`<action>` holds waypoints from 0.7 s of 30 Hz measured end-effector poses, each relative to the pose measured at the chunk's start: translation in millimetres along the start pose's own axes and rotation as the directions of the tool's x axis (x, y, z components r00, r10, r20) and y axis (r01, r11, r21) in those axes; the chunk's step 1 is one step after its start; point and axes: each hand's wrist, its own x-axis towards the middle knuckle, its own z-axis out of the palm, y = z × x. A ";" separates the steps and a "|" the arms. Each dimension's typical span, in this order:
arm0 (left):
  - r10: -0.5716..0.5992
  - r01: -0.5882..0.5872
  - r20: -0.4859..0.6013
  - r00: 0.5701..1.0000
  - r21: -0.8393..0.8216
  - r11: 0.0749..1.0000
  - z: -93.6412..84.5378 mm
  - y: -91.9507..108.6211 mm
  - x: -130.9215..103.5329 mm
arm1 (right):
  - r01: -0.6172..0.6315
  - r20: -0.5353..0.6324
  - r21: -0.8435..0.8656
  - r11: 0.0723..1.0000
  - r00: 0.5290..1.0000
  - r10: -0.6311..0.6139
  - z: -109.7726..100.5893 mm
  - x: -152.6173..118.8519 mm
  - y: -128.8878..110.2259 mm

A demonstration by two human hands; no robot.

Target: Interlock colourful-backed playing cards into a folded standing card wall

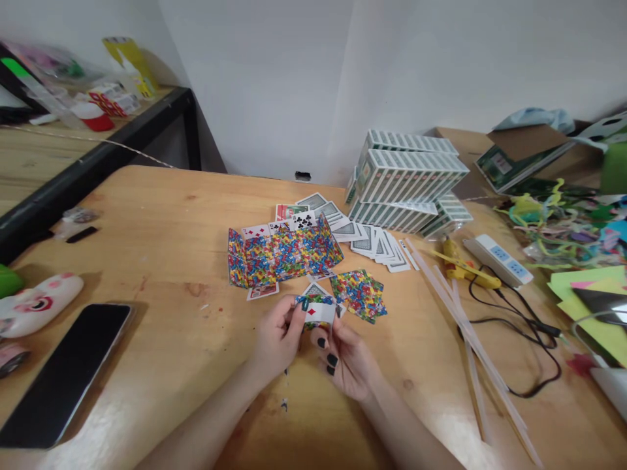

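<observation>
Between my hands is a playing card with a red diamond, and strips of colourful brick-patterned paper show along its upper and lower edges. My left hand pinches its left side, thumb on top. My right hand grips the right side, its other fingers curled below. Just beyond stands a folded structure of cards covered in the same bright pattern, with card faces showing at its back. Brick-patterned cards lie right of my hands. Partly hidden behind the held card is a grey-backed card.
Grey-backed cards are fanned out before stacked card boxes. At right lie a yellow glue gun, clear glue sticks, a power strip and a black cable. A phone rests at left.
</observation>
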 end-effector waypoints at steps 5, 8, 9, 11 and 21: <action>-0.007 0.006 0.023 1.000 0.016 1.000 0.2 -5.8 -1.2 | 0.073 -0.044 0.004 0.997 0.996 -0.073 2.7 1.5 0.6; 0.006 -0.007 0.038 0.999 0.031 0.999 0.8 -9.1 -2.2 | 0.127 -0.101 -0.029 0.991 0.986 -0.130 6.7 1.5 2.6; 0.004 -0.005 0.044 0.999 0.032 0.999 1.2 -9.5 -2.5 | 0.147 -0.128 -0.044 0.988 0.980 -0.151 8.1 1.3 3.4; -0.011 0.010 0.051 0.999 0.022 1.000 2.3 -9.5 -3.3 | 0.170 -0.180 -0.079 0.982 0.967 -0.181 10.1 1.0 4.8; -0.036 0.037 0.075 0.997 -0.023 0.999 4.5 -4.8 -4.1 | 0.171 -0.267 -0.238 0.956 0.935 -0.234 10.6 1.4 8.1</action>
